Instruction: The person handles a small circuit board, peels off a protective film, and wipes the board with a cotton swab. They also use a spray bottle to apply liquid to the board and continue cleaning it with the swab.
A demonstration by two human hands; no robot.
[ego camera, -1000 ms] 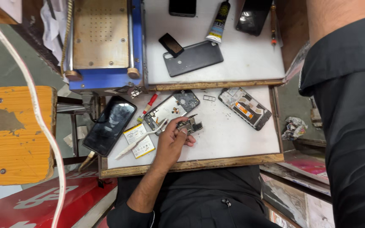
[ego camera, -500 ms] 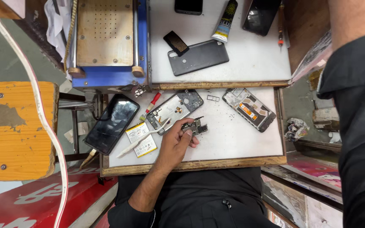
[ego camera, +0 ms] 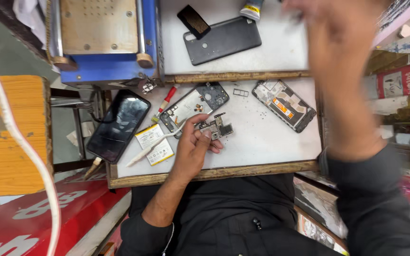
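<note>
White-topped and edged in worn wood, the bench (ego camera: 266,147) fills the middle of the view, with an orange wooden board (ego camera: 10,137) and a white cable (ego camera: 20,137) off to its left and a blue-framed machine (ego camera: 103,42) behind. At the bench's left corner a black phone (ego camera: 118,124) lies screen up, just beside a flat battery (ego camera: 153,143) with a white pry tool (ego camera: 144,154) across it. A red-handled screwdriver (ego camera: 168,97) lies touching the end of an opened phone frame (ego camera: 194,102). The left hand (ego camera: 191,154) rests on the bench, its fingers (ego camera: 205,135) closed in a pinch on a small circuit board (ego camera: 218,128), which sits low over the surface just beside that frame; hand and board are placed as they were a second ago. Further right lie a small metal tray (ego camera: 240,92) and a second opened phone (ego camera: 284,104), with a black back cover (ego camera: 221,40) on the upper shelf. What has changed is on the right: the right hand (ego camera: 330,33), at the edge of view half a second ago, has swung up across the upper shelf in a heavy blur. Whether its fingers are open or closed cannot be told. So the board is kept steady while the other arm is the one moving.
</note>
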